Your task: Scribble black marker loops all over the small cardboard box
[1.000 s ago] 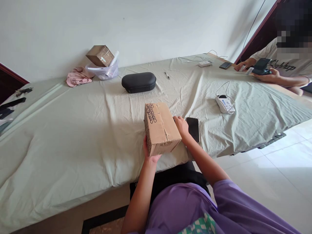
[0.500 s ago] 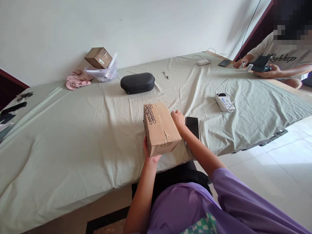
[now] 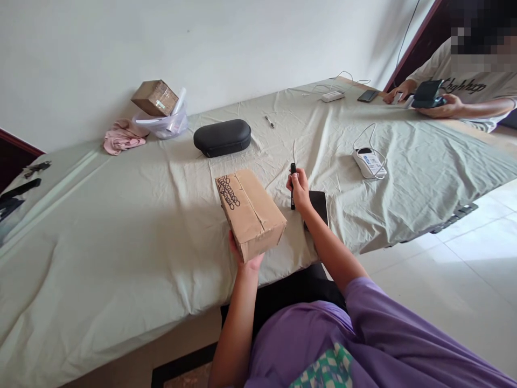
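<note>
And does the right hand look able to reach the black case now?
Probably yes: only cloth lies between the right hand and the black case, though the black marker it holds may hinder grasping.

I see a brown cardboard box (image 3: 251, 215) tilted in the left hand (image 3: 251, 262), its top flaps meeting along a worn seam, black loops scrawled at the far left end. Just right of it, not touching, the right hand (image 3: 301, 189) grips a slim black marker (image 3: 293, 168).
</note>
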Demonstrator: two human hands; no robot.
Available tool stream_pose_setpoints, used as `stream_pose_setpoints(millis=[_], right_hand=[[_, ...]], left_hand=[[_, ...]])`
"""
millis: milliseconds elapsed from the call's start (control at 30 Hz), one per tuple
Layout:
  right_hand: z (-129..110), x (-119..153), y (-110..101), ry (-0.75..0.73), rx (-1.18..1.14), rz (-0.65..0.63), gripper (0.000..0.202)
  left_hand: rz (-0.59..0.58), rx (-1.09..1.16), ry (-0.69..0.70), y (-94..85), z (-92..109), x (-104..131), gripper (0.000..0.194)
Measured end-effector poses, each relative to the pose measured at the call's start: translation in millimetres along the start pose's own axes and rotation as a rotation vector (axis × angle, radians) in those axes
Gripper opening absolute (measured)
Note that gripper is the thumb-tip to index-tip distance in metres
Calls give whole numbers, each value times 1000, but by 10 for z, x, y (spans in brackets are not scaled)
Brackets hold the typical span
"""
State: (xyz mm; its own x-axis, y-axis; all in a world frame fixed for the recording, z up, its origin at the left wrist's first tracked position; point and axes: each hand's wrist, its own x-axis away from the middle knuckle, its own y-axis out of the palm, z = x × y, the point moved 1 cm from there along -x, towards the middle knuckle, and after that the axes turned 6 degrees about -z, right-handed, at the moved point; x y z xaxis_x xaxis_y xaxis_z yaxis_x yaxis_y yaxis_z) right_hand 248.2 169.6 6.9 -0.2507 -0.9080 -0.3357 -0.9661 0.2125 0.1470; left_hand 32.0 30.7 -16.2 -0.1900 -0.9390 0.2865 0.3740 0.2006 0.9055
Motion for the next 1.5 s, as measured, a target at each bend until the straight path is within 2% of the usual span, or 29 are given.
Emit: stream_pose_setpoints(millis=[233,400,667,1100,1300,1400,1500], right_hand=[[-129,147,137,5,33,-72,59],[-64,148,188,-12,-136,-142,56],[-78,203,213,-31,-358,-168,45],[-266,239,257,45,-572,-155,33],[-342,236,251,172,-655,-126,27],[-378,237,240,227,-714,-160,31],[-400,248,236,221,-744,-216,44]], left_hand=[[43,-44,6,82,-1,57,61],[67,-11,5,165,2,92,65],[89,-54,86,148,-31,91,57],[132,-53,64,166,-25,87,61],[170,-73,72,196,-34,91,61],[180,-60,73,181,-39,77,58],[169,-52,73,174,-45,71,56]])
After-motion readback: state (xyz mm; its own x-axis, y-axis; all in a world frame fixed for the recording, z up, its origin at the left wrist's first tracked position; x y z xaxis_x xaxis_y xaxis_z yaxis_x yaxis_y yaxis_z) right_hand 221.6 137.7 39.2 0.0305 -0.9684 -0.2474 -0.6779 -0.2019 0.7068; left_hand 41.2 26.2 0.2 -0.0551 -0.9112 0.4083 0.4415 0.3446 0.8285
